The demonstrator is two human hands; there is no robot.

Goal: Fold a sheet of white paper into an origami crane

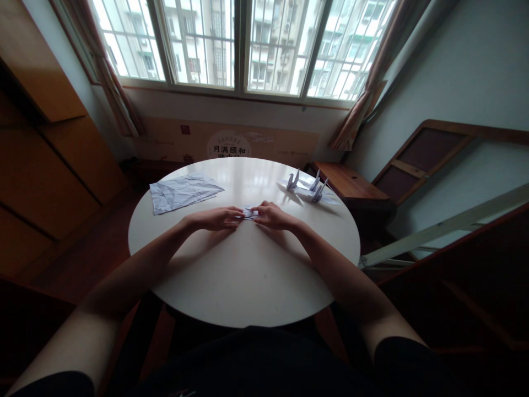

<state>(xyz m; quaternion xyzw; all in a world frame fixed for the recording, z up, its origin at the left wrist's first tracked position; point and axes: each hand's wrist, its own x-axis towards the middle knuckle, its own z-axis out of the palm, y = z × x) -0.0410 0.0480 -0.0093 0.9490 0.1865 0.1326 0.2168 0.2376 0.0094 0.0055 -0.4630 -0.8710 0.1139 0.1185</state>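
At the middle of the white round table, a small piece of folded paper (249,213) lies between my two hands. My left hand (218,218) holds its left edge, the fingers close together. From the other side, my right hand (273,215) grips the right part, its index finger bent over the top and the thumb below. My fingertips partly cover the paper, so its exact shape is hard to make out. Several folded paper cranes (292,181) stand at the table's far right, on or beside flat pieces of paper. Creased paper sheets (182,193) lie stacked at the far left.
The round table (248,275) reaches close to my body. Beyond it are a low wall with a printed banner (285,144) and a barred window (206,44). A wooden bench or stool (347,181) stands behind on the right, wooden cabinets (74,149) on the left.
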